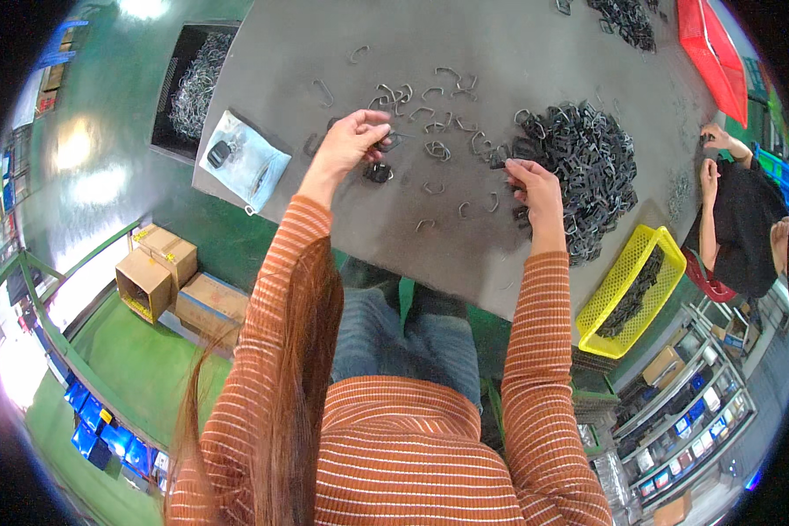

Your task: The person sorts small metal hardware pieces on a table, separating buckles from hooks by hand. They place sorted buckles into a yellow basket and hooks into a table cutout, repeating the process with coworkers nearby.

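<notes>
My left hand [349, 145] is over the grey table [394, 219], its thumb and fingers pinched on a small dark clip [394, 140] with a thin metal wire. Just below it lies a small black part [378, 173]. Beside a big heap of black clips with wire loops [592, 175], my right hand [537, 188] pinches a small black clip [499, 160] between thumb and fingertips. Several loose bent wire loops [437, 151] are scattered on the tabletop between my hands and beyond them.
A clear plastic bag [267, 167] holding a black piece lies at the left edge. Beyond it stands a dark crate [168, 96] of wire loops. A yellow basket [587, 326] of black parts is at right, near a co-worker's hands [717, 145]. A red bin [706, 53] stands far right.
</notes>
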Demonstrator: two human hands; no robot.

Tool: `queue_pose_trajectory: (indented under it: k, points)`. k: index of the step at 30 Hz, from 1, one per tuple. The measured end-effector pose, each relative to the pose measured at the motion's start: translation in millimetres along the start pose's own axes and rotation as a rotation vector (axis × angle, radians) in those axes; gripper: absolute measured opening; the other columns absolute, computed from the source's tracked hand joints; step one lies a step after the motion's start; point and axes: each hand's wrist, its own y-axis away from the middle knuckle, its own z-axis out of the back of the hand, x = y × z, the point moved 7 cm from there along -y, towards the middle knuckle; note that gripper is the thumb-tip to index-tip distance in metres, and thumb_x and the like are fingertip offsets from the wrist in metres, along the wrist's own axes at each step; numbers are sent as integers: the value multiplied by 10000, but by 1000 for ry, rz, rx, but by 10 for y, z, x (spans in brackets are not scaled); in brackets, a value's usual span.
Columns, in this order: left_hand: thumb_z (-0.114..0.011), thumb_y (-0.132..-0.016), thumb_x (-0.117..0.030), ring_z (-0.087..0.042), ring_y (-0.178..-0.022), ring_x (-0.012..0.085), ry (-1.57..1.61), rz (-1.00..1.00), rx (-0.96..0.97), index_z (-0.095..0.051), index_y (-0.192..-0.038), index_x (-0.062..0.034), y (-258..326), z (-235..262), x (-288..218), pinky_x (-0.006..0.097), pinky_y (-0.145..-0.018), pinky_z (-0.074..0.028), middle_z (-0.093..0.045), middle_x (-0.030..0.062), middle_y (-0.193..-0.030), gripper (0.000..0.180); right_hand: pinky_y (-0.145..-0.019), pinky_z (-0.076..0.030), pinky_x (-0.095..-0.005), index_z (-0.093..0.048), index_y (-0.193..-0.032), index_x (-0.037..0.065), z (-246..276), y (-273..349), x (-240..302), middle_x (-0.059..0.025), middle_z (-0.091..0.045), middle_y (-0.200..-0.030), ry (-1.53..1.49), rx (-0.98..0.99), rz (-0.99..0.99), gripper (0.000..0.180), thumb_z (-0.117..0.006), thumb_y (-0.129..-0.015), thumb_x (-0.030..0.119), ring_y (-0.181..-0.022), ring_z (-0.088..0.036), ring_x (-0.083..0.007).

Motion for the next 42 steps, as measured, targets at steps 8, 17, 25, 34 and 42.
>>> queue_pose_trajectory:
  k: [8, 17, 25, 34, 42]
  points:
    - [-650, -817, -264, -567, -672, 84, -406, -141, -265, -684, -929, -46, -91, 301, -16, 234, -618, -443, -649, 15, -782, 247, -546, -333, -200, -672, -813, 99, -71, 15, -82, 60, -533, -695, -13, 71, 6, 180, -710, -732, 255, -660, -480, -49]
    - [-610, -865, -299, -468, -626, 15, -175, -56, -242, -688, -1013, -133, 58, 525, 41, 175, -533, -341, -601, -78, -767, 236, -476, -292, -178, -644, -746, 74, -173, 168, -72, 62, -499, -637, -157, 119, 22, 127, -714, -724, 177, -569, -431, -32]
    - [-544, -912, -265, -538, -710, 34, 229, -24, -81, -656, -1010, -122, 317, 276, -131, 209, -601, -465, -565, -68, -786, 206, -508, -334, -211, -604, -757, 94, -269, 205, 54, 49, -512, -660, 56, 128, 90, 101, -671, -733, 165, -551, -434, -47]
    - [-517, -924, -259, -586, -680, 53, 338, -39, 173, -601, -1037, -59, 656, -149, -249, 202, -562, -479, -596, -30, -786, 244, -559, -391, -226, -570, -975, 73, -1203, 550, 444, 2, -587, -822, -292, 677, 168, 202, -613, -816, 189, -694, -536, -80]
    - [-591, -883, -205, -575, -782, 64, 310, -150, -9, -635, -1009, -64, 640, 68, -278, 202, -626, -491, -612, -10, -816, 194, -471, -280, -196, -653, -841, 70, -1753, 784, 576, 49, -526, -638, 221, 650, 319, 247, -600, -860, 311, -543, -399, -23]
